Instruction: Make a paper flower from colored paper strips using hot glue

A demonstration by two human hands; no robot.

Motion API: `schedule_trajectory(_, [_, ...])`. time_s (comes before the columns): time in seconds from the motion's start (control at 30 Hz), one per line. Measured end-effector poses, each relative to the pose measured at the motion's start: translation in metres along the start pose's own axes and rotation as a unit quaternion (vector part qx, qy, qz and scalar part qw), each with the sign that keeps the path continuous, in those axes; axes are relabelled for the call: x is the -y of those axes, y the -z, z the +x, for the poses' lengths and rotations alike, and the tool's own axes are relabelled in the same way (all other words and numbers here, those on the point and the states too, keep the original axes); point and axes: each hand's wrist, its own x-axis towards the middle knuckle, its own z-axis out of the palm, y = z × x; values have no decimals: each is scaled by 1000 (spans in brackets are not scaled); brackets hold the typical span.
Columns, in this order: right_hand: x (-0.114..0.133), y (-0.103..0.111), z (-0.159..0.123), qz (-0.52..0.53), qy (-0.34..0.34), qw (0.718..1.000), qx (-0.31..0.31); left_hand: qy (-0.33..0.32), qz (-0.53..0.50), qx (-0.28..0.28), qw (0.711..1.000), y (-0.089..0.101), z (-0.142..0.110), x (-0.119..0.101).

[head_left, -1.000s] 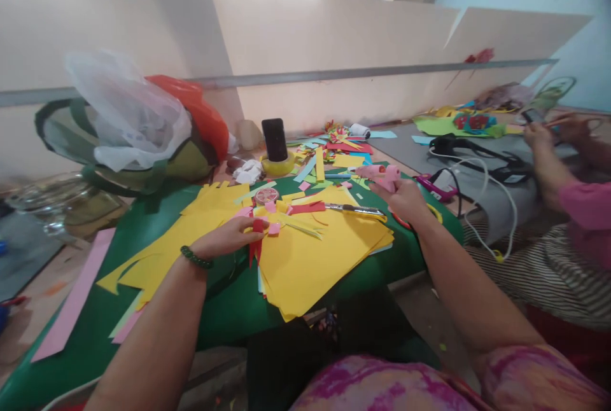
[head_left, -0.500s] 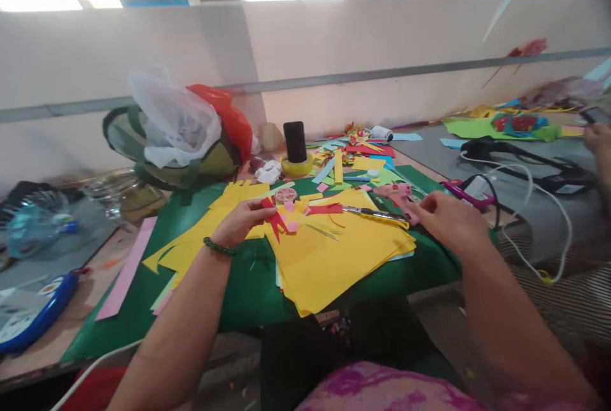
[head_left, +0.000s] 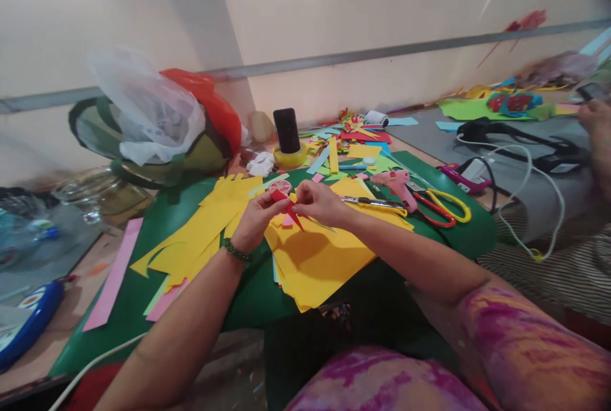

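Note:
A small cut piece of red paper with a pointed end is pinched between the thumb and fingers of my left hand. My right hand is closed at the right side of that paper, its fingertips pressed together on the edge. Exactly what the right fingertips grip is partly hidden. Below both hands lies a stack of yellow paper sheets. A utility knife rests on the stack, beside the right wrist. Farther right are a pink glue gun and scissors with red and yellow handles.
Yellow offcuts and a pink strip lie on the green mat. A phone stands in a tape roll. Behind sits a bag. White cable and another person's hand are at right.
My right hand has moved left from beside the glue gun and scissors to the red paper. The left hand still holds that paper, now raised and turned. The camera view has tilted down slightly.

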Motion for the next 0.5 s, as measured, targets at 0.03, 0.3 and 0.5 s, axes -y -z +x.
schedule_trajectory(0.03, [-2, 2, 1, 3, -10, 1000, 0, -5, 28, -1, 1000, 3, 1, 2])
schedule_trajectory(0.3, [-18, 6, -6, -182, -74, 980, 18, 5, 382, 75, 921, 22, 2, 22])
schedule_trajectory(0.5, [-19, 2, -7, -232, -99, 966, 60, 4, 458, 113, 882, 18, -3, 13])
